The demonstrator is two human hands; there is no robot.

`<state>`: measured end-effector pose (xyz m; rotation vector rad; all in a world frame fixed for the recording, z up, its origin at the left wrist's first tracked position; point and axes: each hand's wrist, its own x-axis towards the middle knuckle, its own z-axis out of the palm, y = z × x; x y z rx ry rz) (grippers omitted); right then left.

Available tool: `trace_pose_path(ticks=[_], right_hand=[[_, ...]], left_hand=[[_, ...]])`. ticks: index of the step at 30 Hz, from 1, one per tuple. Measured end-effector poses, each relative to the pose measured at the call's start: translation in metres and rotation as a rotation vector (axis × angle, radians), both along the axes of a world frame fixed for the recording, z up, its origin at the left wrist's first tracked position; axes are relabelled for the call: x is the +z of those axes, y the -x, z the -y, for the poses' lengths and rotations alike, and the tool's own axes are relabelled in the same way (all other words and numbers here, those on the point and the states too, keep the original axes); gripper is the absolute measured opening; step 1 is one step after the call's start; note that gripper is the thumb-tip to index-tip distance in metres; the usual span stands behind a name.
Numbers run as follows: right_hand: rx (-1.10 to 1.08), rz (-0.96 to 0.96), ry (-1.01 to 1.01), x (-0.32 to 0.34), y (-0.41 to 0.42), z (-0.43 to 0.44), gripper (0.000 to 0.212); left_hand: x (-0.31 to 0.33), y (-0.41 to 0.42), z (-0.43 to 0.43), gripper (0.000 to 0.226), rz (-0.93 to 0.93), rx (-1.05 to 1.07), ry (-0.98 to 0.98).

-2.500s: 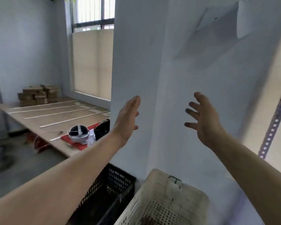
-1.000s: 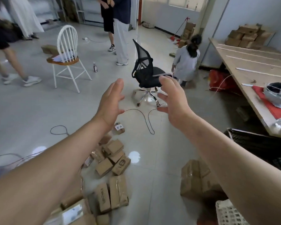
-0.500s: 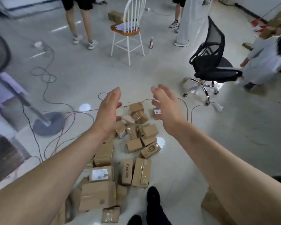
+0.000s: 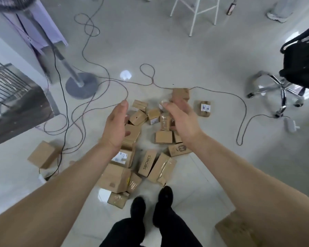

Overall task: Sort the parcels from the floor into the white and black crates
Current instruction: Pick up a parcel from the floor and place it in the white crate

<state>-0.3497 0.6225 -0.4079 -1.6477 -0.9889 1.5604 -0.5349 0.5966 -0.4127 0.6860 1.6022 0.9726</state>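
A pale floor (image 4: 185, 56) carries a heap of brown parcels (image 4: 148, 164), with a dark cable (image 4: 221, 93) trailing just beyond it. The left hand (image 4: 115, 126) and right hand (image 4: 183, 120) hover above the heap's far half. Both are empty, fingers loosely apart and palms facing each other, touching no parcel. They hide parts of several parcels. A carton (image 4: 239, 230) at lower right is cut off by the edge.
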Motion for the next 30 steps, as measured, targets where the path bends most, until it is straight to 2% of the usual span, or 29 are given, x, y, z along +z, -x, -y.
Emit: trace_pose_path(ticks=[3,5,7,9,11,15,16,19,24,28,30], right_hand=[[0.059,0.089,0.028,-0.029,-0.001,-0.003,0.083],[0.063,0.13,0.042,-0.048,-0.001,-0.001,0.082],[0.045,0.125,0.055,-0.069,-0.001,0.001,0.068],[0.045,0.143,0.06,-0.093,0.001,0.002,0.055],[0.078,0.173,0.067,-0.119,0.003,0.003,0.052],[0.108,0.223,0.15,-0.168,-0.001,0.001,0.022],[0.117,0.229,0.18,-0.181,-0.003,0.0,0.024],[0.2,0.312,0.216,-0.233,-0.008,-0.002,0.055],[0.296,0.37,0.271,-0.325,-0.019,-0.004,0.063],[0.373,0.382,0.29,-0.394,-0.027,-0.004,0.074],[0.422,0.391,0.302,-0.425,-0.032,-0.004,0.073]], left_hand=[[-0.032,-0.006,0.0,0.024,0.015,0.032,0.075],[-0.052,-0.01,0.001,0.032,0.038,0.022,0.126],[-0.073,-0.012,0.005,0.042,0.055,0.01,0.163],[-0.097,-0.013,0.009,0.033,0.086,0.019,0.188],[-0.121,-0.015,0.015,0.028,0.122,0.015,0.243],[-0.179,-0.019,0.026,0.046,0.107,0.013,0.332],[-0.193,-0.02,0.029,0.04,0.109,0.019,0.347],[-0.241,-0.026,0.036,0.023,0.09,0.047,0.398],[-0.325,-0.039,0.049,0.02,0.065,0.086,0.464],[-0.391,-0.052,0.059,0.04,0.099,0.137,0.514],[-0.427,-0.057,0.065,0.032,0.102,0.194,0.574]])
